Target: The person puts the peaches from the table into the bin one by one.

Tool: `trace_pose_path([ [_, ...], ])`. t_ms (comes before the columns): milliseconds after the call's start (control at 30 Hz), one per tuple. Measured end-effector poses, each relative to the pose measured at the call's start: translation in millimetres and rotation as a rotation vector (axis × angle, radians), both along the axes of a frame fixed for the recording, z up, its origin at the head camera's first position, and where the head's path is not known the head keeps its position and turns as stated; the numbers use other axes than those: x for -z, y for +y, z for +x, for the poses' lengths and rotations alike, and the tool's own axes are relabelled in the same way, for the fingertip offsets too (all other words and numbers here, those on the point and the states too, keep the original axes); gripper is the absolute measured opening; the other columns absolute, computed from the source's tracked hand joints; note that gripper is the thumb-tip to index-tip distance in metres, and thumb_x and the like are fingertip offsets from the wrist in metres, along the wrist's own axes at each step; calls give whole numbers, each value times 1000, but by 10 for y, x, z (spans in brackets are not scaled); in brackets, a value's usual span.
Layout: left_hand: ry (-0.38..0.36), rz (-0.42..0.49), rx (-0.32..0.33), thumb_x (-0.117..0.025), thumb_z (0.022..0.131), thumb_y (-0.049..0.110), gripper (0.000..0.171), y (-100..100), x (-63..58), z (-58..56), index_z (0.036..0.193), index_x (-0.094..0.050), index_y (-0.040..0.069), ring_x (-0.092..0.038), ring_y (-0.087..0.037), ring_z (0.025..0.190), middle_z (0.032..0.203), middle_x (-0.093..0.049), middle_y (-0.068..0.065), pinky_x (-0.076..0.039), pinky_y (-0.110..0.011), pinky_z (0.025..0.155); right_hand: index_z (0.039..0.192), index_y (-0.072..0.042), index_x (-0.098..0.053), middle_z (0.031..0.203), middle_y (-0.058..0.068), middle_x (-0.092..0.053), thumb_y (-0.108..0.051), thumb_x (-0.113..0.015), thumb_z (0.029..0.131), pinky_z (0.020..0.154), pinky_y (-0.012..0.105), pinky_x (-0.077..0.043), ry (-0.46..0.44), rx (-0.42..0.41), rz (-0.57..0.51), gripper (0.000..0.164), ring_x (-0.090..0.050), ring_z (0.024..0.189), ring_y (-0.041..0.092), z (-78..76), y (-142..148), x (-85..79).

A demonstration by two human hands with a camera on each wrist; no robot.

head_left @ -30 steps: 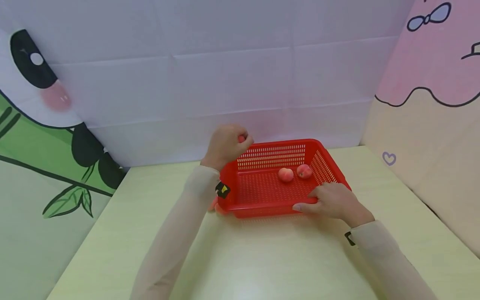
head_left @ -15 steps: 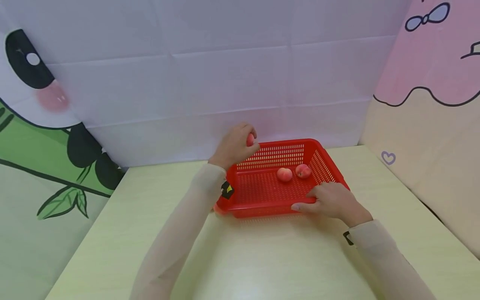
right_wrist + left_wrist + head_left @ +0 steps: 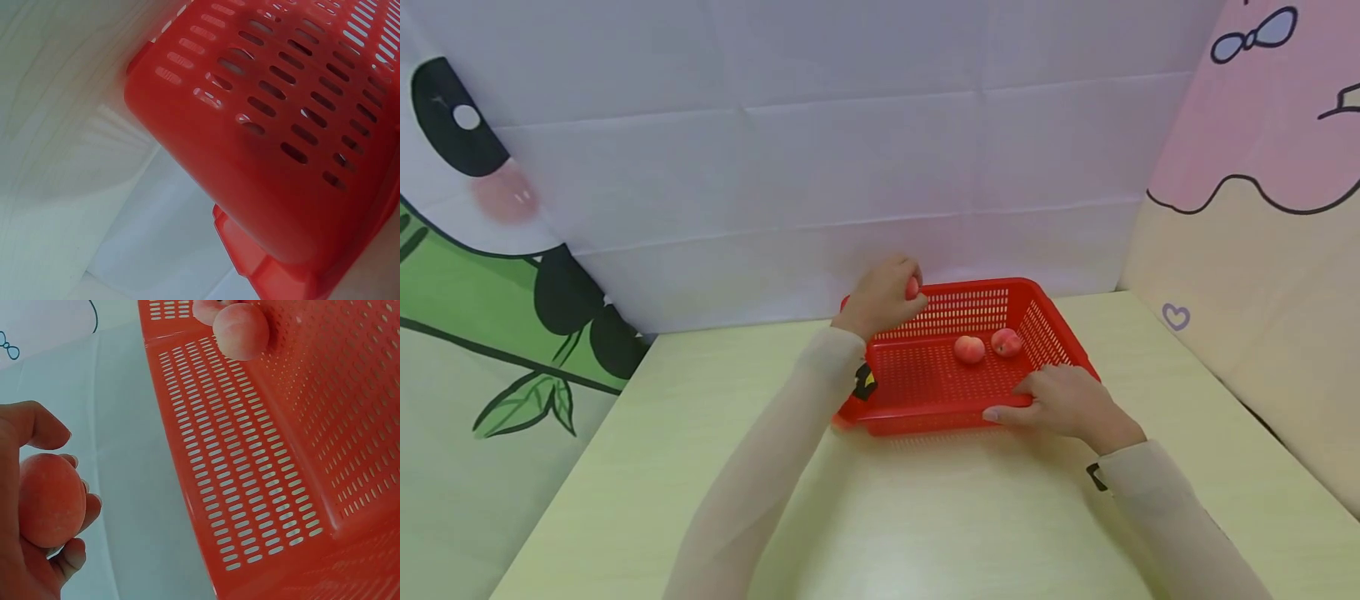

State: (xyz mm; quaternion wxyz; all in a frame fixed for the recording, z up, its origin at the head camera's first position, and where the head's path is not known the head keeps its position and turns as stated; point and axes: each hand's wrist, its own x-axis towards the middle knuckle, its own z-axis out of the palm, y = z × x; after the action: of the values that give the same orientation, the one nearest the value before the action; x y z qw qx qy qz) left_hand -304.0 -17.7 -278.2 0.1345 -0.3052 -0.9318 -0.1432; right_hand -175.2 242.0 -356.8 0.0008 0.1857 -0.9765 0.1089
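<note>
In the head view my left hand (image 3: 886,302) holds a peach (image 3: 912,288) over the back left part of a red plastic basket (image 3: 940,418). The left wrist view shows the fingers curled around that same peach (image 3: 53,500), beside the basket's slotted wall. My right hand (image 3: 1067,404) grips the basket's front rim near the right corner, thumb outside. Inside the basket lie two peaches, a paler one (image 3: 969,349) and a redder one (image 3: 1006,342), close together toward the right. Part of another peach (image 3: 842,422) shows outside the front left corner, mostly hidden by the left forearm and basket.
The basket stands on a pale wooden table (image 3: 925,517). A white cloth backdrop (image 3: 850,167) rises just behind it, and printed cloth panels flank the table on both sides. The right wrist view shows mostly the basket's slotted outer wall (image 3: 206,137).
My left hand has moved right with the peach, from the basket's back left corner to over its back rim, and dipped slightly. The right hand keeps its grip on the rim.
</note>
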Motion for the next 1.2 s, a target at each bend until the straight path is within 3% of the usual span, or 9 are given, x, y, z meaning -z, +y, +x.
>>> trace_pose_path([
  [300, -104, -118, -7, -62, 89, 31, 29, 72, 135, -102, 110, -54, 12, -48, -16, 91, 100, -51, 1, -47, -29, 83, 54, -25, -53, 48, -8, -38, -84, -48, 72, 53, 27, -31, 4, 9, -8, 62, -38, 51, 8, -7, 5, 15],
  [533, -240, -106, -24, -67, 87, 33, 39, 111, 260, -139, 116, -52, 12, -47, -15, 98, 107, -49, 1, -49, -29, 85, 54, -25, -52, 48, -8, -38, -84, -48, 73, 53, 27, -32, 4, 11, -8, 62, -39, 52, 8, -1, 1, 33],
  [767, -259, -177, -36, -65, 89, 31, 39, 155, 301, -142, 119, -50, 12, -44, -14, 100, 110, -46, 0, -48, -28, 85, 53, -25, -52, 47, -9, -38, -84, -48, 73, 52, 26, -32, 7, 5, -6, 62, -37, 50, 7, 5, 1, 16],
  [1033, -338, -136, -60, -59, 92, 22, 37, 179, 358, -153, 126, -45, 23, -29, -18, 115, 121, -29, -1, -47, -31, 82, 54, -25, -53, 48, -8, -39, -84, -47, 73, 53, 26, -33, 8, 1, -10, 61, -40, 51, 8, 6, 6, 1],
  [1200, -343, -142, -75, -59, 93, 23, 38, 169, 394, -167, 129, -46, 25, -27, -19, 115, 118, -28, -2, -45, -32, 79, 53, -26, -51, 47, -10, -35, -85, -45, 72, 51, 26, -30, 15, -7, -15, 63, -36, 49, 7, -2, 9, 23],
])
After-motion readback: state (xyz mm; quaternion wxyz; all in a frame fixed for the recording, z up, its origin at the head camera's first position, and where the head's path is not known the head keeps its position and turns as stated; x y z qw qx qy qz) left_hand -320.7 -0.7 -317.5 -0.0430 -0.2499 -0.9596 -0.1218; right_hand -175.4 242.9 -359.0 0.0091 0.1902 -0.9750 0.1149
